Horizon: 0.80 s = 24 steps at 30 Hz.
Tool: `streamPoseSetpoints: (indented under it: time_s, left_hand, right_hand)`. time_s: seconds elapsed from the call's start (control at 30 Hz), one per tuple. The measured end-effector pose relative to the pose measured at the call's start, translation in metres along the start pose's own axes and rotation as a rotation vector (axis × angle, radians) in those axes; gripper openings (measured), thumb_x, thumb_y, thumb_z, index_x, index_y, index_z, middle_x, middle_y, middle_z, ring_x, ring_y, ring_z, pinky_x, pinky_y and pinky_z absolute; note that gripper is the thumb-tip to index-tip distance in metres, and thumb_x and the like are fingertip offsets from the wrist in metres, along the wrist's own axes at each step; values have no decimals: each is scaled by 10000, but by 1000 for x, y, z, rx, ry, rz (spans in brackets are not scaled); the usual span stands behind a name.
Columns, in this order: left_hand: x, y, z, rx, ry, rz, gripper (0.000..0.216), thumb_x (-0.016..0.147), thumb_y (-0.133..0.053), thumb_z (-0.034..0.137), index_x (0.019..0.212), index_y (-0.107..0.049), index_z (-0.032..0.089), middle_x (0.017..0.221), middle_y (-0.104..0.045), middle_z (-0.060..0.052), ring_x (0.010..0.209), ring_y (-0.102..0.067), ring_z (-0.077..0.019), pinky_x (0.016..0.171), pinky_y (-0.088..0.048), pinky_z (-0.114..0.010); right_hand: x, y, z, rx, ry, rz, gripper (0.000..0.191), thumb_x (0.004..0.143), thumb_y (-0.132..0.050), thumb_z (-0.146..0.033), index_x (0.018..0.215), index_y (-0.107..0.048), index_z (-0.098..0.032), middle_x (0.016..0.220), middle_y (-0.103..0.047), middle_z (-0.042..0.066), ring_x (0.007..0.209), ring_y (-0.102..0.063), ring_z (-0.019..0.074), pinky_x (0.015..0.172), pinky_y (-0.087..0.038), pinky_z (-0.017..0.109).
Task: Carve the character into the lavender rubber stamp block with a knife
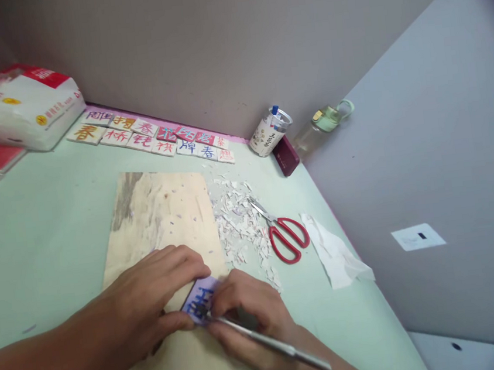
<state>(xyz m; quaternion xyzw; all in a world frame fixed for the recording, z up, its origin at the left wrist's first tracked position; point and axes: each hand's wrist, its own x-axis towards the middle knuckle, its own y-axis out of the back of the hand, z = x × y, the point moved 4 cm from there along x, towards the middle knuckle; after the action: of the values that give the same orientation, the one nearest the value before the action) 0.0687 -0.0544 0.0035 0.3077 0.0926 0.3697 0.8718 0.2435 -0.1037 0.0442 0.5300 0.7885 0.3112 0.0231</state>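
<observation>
A slim metal tool [270,342] sits in the right hand [255,308], fingers curled snugly; over the wooden board's [161,208] near half, the left hand [159,291] pinches a purple tile [199,292]. Short strokes, thumb clear, should serve best. The tool points leftward and away, long axis crossing the board diagonally; the half-covered tile's I can't tell.

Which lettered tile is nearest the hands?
The purple tile with blue writing, over the wooden board; the other lettered tiles lie in rows beyond the board.

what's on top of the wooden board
Small purple scraps dot the wooden board. Over its near part, the left hand holds a purple tile; the right hand grips a metal tool. Whatever lies beneath them is covered.
</observation>
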Motion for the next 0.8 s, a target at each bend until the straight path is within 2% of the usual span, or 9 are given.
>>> streamPoseSetpoints:
  time_s: [0.1,0.2,0.4,0.57,0.8]
  left_hand:
    - [1,3,0,-15,45,-49,402,821,-692,112,1158,-633,325,1214,-600,8,1127,-579,-215,953,-481,-297]
    - [2,5,0,-16,51,-94,394,830,-678,120,1167,-644,322,1205,-606,-1,1112,-602,-216,929,-500,-279]
    - [1,6,-3,-6,-28,-51,463,827,-718,138,1241,-617,321,1206,-637,-5,1126,-608,-219,967,-499,-304]
    - [2,6,-3,-5,-25,-15,466,821,-708,116,1227,-610,324,1206,-649,22,1128,-597,-201,976,-473,-291]
    - [0,3,-5,-48,-18,-5,499,813,-716,87,1219,-581,345,1204,-616,32,1128,-565,-198,978,-438,-288]
  right_hand:
    - [1,7,6,140,-205,79,130,924,-712,-279,833,-658,-203,777,-642,-2,705,-582,129,642,-455,251]
    - [2,11,7,183,-276,122,117,901,-740,-280,828,-691,-204,800,-655,8,731,-595,141,643,-448,260]
    - [-1,6,3,69,-211,94,84,905,-651,-198,831,-612,-198,776,-608,-4,681,-549,126,626,-436,257]
    - [-1,2,-2,-27,-90,11,71,938,-604,-151,880,-597,-191,835,-660,34,765,-613,149,696,-488,277]
    - [0,0,-3,-51,-79,-12,79,948,-589,-125,910,-581,-194,867,-650,33,795,-610,144,713,-499,267]
